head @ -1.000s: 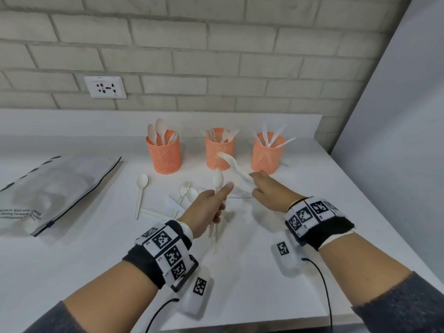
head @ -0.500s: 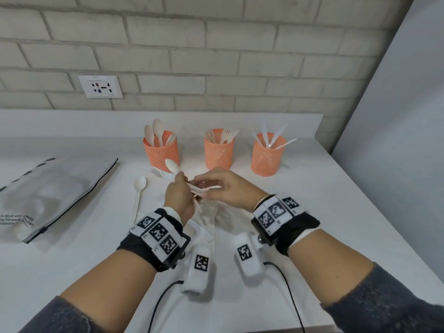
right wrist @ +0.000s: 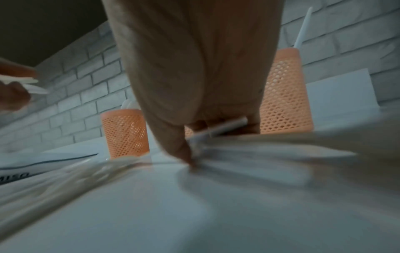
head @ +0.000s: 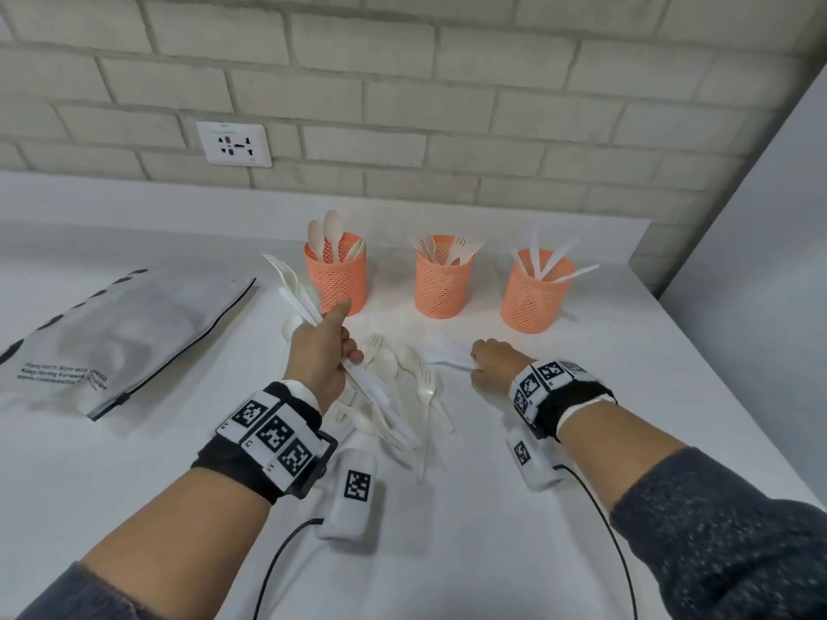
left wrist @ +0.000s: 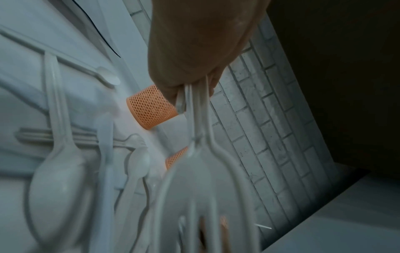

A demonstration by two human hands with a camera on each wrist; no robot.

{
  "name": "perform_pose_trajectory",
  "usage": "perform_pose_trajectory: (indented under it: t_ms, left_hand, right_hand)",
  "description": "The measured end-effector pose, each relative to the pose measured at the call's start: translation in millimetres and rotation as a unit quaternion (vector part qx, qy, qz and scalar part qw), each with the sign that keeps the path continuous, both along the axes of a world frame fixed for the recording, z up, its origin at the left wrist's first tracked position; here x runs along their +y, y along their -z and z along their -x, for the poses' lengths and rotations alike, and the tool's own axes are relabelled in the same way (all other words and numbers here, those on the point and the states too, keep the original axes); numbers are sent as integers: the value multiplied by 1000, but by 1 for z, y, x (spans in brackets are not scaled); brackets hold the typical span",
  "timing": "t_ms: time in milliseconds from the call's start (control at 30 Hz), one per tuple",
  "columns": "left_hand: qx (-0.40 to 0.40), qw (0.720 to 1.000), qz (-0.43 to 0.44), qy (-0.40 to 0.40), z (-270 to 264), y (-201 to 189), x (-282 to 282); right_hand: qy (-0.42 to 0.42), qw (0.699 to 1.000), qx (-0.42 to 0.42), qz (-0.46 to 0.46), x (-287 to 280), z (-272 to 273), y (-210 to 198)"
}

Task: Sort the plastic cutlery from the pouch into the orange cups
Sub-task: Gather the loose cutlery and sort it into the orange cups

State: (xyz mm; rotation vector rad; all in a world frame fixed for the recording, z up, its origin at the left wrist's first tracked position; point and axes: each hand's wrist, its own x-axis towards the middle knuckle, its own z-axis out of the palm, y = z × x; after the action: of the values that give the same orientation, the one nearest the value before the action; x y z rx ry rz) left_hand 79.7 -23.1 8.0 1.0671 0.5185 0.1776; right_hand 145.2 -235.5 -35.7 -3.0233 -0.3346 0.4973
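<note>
Three orange mesh cups stand in a row at the back: the left cup (head: 335, 279) holds spoons, the middle cup (head: 443, 284) forks, the right cup (head: 537, 297) knives. My left hand (head: 333, 337) grips a bundle of white cutlery (head: 291, 288) just left of the spoon cup; a fork (left wrist: 205, 188) of that bundle fills the left wrist view. My right hand (head: 476, 364) is low on the table and pinches a white knife (head: 447, 356), whose handle (right wrist: 218, 130) shows between the fingers. Loose spoons and forks (head: 402, 387) lie between the hands.
The grey zip pouch (head: 125, 333) lies flat at the left. A brick wall with a socket (head: 233, 144) backs the white table (head: 447, 530). A grey wall borders the table's right side. Sensor cables trail from both wrists toward the front edge.
The hands were together over the pile; now they are apart. My right hand has dropped to the right onto a knife on the table. My left hand keeps the bundle, raised near the spoon cup.
</note>
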Motion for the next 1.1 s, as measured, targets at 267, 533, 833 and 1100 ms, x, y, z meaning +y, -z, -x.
perform_pose_trajectory:
  t_ms: [267,533,833,1100]
  left_hand:
    - [-11,999,-16,31,5,1,1]
    - [-38,991,-89,97,9,-10,-18]
    - [-46,999,-8,14,8,-10,14]
    - [-76,996,12,-32,5,-13,39]
  right_hand:
    - [12,997,-1,-79,11,7,-24]
    - [-84,942,-10,-324,94,49,-80]
    - [-93,854,118,-498,134,67,-90]
    - [-82,857,-10,-508,147,51,-74]
